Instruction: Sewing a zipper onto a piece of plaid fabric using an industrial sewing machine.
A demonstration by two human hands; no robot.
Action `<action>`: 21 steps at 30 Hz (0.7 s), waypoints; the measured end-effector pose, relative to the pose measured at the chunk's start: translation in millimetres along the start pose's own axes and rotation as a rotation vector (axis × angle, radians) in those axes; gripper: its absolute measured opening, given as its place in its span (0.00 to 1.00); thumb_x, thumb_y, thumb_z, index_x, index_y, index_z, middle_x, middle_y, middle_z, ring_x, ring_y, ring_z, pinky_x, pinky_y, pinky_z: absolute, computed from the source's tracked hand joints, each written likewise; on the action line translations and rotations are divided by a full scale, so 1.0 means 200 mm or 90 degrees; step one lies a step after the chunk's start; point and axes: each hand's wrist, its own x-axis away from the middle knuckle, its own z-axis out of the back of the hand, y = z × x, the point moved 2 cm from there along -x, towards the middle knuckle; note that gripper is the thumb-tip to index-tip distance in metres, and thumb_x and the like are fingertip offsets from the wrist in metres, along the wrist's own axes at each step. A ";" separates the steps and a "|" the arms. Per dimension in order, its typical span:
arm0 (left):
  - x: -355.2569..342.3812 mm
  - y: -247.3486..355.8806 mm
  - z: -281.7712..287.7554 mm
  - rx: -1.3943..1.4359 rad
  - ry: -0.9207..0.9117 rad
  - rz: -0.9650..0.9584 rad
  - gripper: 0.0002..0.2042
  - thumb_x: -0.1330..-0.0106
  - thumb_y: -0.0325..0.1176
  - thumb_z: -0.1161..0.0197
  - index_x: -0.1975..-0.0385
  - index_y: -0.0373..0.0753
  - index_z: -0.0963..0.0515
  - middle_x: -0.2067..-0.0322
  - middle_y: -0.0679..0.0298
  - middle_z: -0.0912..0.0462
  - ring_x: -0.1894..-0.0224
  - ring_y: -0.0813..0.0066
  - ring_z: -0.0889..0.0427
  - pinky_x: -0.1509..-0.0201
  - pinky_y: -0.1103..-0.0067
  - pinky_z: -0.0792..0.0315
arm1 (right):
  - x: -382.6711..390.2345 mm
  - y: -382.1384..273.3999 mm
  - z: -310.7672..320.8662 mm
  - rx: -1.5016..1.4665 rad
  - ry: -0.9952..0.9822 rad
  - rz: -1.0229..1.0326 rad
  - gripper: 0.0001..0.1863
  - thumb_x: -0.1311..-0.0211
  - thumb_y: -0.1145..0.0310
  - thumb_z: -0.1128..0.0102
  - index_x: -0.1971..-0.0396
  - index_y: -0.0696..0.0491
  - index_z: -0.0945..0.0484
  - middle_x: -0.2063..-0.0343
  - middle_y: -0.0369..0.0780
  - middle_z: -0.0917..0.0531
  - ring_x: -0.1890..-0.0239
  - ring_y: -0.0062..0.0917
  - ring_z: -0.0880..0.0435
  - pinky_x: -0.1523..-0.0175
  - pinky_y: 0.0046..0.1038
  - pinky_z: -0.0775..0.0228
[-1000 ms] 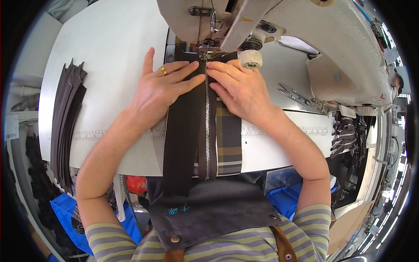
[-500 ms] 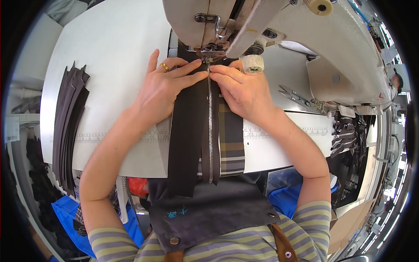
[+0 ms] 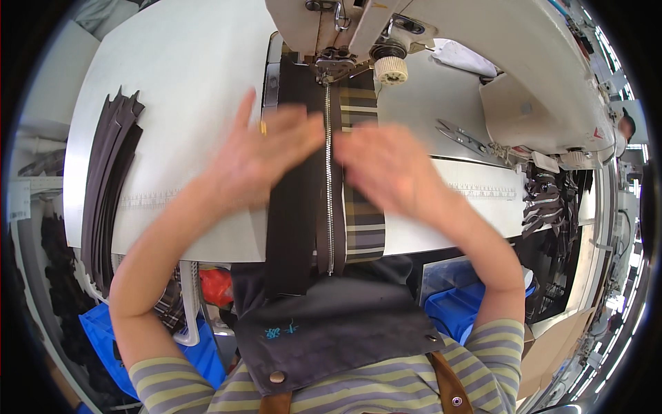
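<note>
The dark cloth (image 3: 289,234) seems soft, the metal zipper (image 3: 329,186) stiffer, best pressed flat beside its teeth; left hand (image 3: 265,153) splayed, clasping nothing, right hand (image 3: 389,164) too blurred to tell its grip.

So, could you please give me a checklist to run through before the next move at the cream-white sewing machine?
1. Long silver metal zipper meeting the small metal presser foot: ok, its upper end reaches there.
2. Long dark fabric strip smooth: ok where uncovered.
3. Bare left hand with gold ring and bare right hand away from the presser foot: ok, both nearer the wearer.
4. Firm hold on the fabric: cannot tell, both hands blurred.
5. Grey metal snips clear of the brown-and-grey checked fabric: ok, lying to its right.
</note>
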 end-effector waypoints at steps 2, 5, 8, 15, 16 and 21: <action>0.20 0.17 0.07 0.144 -0.045 -0.094 0.23 0.51 0.24 0.39 0.51 0.40 0.21 0.49 0.65 0.20 0.45 0.67 0.23 0.29 0.50 0.56 | 0.16 -0.23 0.05 -0.160 -0.042 -0.025 0.17 0.51 0.72 0.37 0.58 0.58 0.20 0.51 0.43 0.20 0.45 0.34 0.24 0.45 0.37 0.28; 0.37 0.33 0.12 0.097 -0.028 -0.058 0.20 0.47 0.30 0.37 0.51 0.40 0.20 0.49 0.63 0.19 0.46 0.68 0.22 0.28 0.54 0.57 | 0.30 -0.45 0.03 -0.101 -0.066 -0.033 0.16 0.52 0.73 0.37 0.60 0.53 0.17 0.49 0.40 0.20 0.43 0.33 0.25 0.41 0.35 0.31; 0.37 0.35 0.12 0.268 -0.013 0.105 0.18 0.43 0.33 0.39 0.51 0.40 0.20 0.49 0.64 0.19 0.46 0.69 0.21 0.28 0.57 0.57 | 0.29 -0.50 -0.02 -0.025 -0.024 -0.060 0.15 0.51 0.70 0.38 0.60 0.52 0.17 0.50 0.38 0.19 0.44 0.30 0.25 0.40 0.35 0.34; 0.40 0.36 0.09 0.219 0.022 0.094 0.18 0.43 0.32 0.37 0.51 0.41 0.20 0.50 0.65 0.18 0.47 0.70 0.21 0.28 0.58 0.62 | 0.35 -0.49 -0.07 -0.166 0.155 -0.084 0.16 0.58 0.76 0.32 0.65 0.54 0.20 0.54 0.41 0.17 0.47 0.35 0.21 0.36 0.40 0.36; 0.40 0.36 0.09 0.219 0.022 0.095 0.18 0.43 0.32 0.37 0.51 0.41 0.20 0.50 0.65 0.18 0.47 0.70 0.21 0.28 0.58 0.62 | 0.36 -0.48 -0.06 -0.221 0.152 -0.104 0.16 0.58 0.77 0.32 0.64 0.55 0.20 0.54 0.41 0.17 0.46 0.36 0.21 0.36 0.40 0.36; 0.41 0.37 0.06 0.164 0.049 0.076 0.17 0.45 0.29 0.38 0.53 0.42 0.20 0.50 0.66 0.18 0.47 0.70 0.21 0.28 0.56 0.64 | 0.31 -0.50 -0.04 -0.025 0.032 -0.038 0.18 0.61 0.78 0.36 0.63 0.56 0.21 0.55 0.42 0.18 0.53 0.36 0.20 0.49 0.35 0.27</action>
